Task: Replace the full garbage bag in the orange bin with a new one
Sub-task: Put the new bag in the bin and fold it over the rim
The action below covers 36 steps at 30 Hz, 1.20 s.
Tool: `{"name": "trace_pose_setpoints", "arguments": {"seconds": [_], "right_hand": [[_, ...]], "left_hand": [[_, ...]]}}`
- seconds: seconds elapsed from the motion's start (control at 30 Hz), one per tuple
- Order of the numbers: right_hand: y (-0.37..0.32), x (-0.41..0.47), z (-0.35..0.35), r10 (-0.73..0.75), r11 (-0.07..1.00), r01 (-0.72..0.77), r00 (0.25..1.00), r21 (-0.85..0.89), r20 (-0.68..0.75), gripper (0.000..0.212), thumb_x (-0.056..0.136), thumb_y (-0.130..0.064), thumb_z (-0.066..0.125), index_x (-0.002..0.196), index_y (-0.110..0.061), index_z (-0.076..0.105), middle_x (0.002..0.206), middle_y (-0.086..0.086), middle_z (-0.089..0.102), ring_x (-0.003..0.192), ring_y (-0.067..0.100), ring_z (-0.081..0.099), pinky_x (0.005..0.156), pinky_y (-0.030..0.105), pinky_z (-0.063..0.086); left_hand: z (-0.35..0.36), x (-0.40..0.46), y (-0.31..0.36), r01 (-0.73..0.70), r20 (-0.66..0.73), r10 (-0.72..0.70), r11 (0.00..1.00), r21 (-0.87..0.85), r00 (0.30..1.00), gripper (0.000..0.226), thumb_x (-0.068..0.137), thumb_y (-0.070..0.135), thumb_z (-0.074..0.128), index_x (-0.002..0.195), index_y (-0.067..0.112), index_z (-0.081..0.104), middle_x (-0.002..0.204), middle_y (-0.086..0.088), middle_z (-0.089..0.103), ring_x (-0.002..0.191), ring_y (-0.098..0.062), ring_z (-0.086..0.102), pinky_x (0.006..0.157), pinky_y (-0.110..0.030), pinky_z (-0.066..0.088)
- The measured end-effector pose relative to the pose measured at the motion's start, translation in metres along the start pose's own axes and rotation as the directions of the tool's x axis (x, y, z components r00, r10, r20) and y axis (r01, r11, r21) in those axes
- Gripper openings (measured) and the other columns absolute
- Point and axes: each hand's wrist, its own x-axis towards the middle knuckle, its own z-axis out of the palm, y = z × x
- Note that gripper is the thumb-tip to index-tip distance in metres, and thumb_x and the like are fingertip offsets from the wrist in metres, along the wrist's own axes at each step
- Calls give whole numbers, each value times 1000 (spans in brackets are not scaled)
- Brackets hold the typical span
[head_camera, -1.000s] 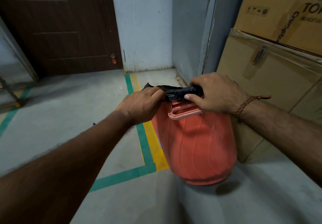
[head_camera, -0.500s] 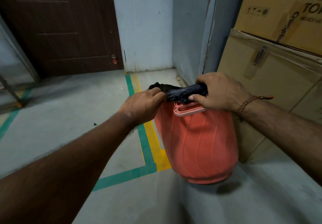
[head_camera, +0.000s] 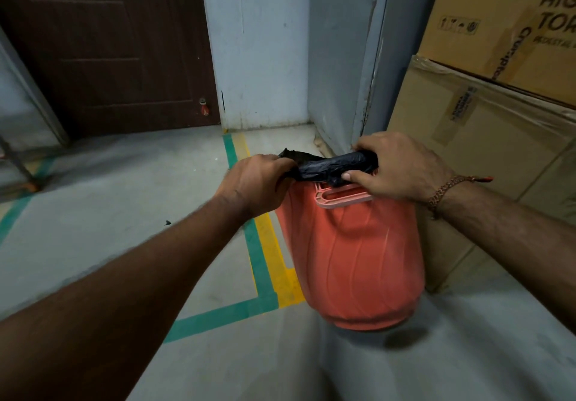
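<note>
Hands, left hand [head_camera: 255, 182] and right hand [head_camera: 402, 167], fingers still curled round rolled black bag [head_camera: 333, 167], scarcely shifted above orange bin [head_camera: 352, 257]

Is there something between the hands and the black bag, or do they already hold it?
Nothing visible stands between them. The left hand and the right hand both grip the rolled black bag directly, one at each end, just above the top of the orange bin.

Dim indoor light, cool cast. Soft shadow on floor [head_camera: 405, 366] under orange bin [head_camera: 358, 263]. Sharp centre; wide-angle bending at edges, dark vignetted corners.
</note>
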Motion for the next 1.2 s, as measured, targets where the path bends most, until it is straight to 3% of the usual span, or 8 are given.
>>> {"name": "trace_pose_setpoints", "arguments": {"seconds": [0.17, 0.33, 0.5, 0.63, 0.77, 0.9, 1.1, 1.2], "right_hand": [[-2, -2, -3, -34, 999, 34, 999, 36, -2, 54, 77, -76, 55, 99, -28, 65, 86, -9, 62, 79, 16, 58, 71, 41, 55], [-7, -3, -7, -79, 997, 79, 997, -22, 5, 55, 77, -78, 52, 99, -29, 66, 85, -9, 62, 82, 17, 59, 71, 41, 55], [-14, -3, -14, -207, 972, 205, 978, -118, -3, 69, 81, -79, 51, 122, -26, 68, 98, -4, 67, 99, 21, 56, 83, 40, 51], [-26, -4, -13, -229, 972, 229, 973, -45, -1, 57, 92, -73, 40, 120, -33, 70, 99, -10, 72, 94, 17, 67, 80, 37, 51], [-27, 0, -15, -232, 971, 233, 972, -57, 22, 50, 81, -66, 51, 116, -35, 69, 95, -11, 72, 88, 18, 69, 77, 36, 55], [-30, -1, -12, -199, 980, 199, 980, -31, -10, 53, 78, -55, 69, 121, -32, 49, 97, -10, 72, 82, 22, 69, 71, 38, 56], [-27, 6, -12, -248, 968, 251, 965, -20, 79, 10, 79, -34, 69, 88, -35, 65, 99, -15, 64, 91, 16, 63, 72, 35, 53], [-26, 7, -14, -227, 974, 225, 971, 28, 82, 27, 81, -53, 59, 87, -34, 77, 108, -17, 69, 93, 14, 65, 74, 33, 53]], "left_hand": [[-5, 6, 4, -164, 10, 164, 971, 176, 986, 28, 86, 31, 57, 105, 12, 66, 106, -10, 60, 87, -32, 58, 66, -42, 48], [0, 4, 20, -128, 153, 93, 963, 238, 984, 20, 96, 27, 50, 111, 15, 55, 97, -8, 69, 82, -37, 65, 65, -35, 30], [6, 7, 25, -35, 170, -4, 973, 227, 986, 12, 102, 22, 46, 112, 16, 48, 96, -7, 66, 77, -39, 68, 50, -38, 37], [7, 9, 23, -28, 185, -16, 972, 231, 983, 10, 102, 19, 46, 111, 15, 47, 96, -8, 66, 75, -38, 68, 50, -38, 36], [8, 8, 21, -27, 176, -14, 972, 232, 984, 13, 100, 20, 48, 112, 15, 48, 95, -9, 66, 73, -38, 67, 49, -37, 37], [12, 9, 19, -32, 162, -3, 978, 208, 987, 12, 99, 19, 50, 110, 14, 48, 91, -9, 65, 71, -38, 66, 49, -40, 45], [18, 10, 15, -24, 119, -1, 978, 209, 993, 10, 100, 20, 51, 107, 14, 47, 88, -10, 66, 68, -39, 66, 48, -37, 37], [21, 10, 14, -16, 101, -6, 977, 215, 995, 10, 100, 21, 52, 107, 15, 48, 87, -8, 66, 67, -38, 66, 48, -36, 36]]}}
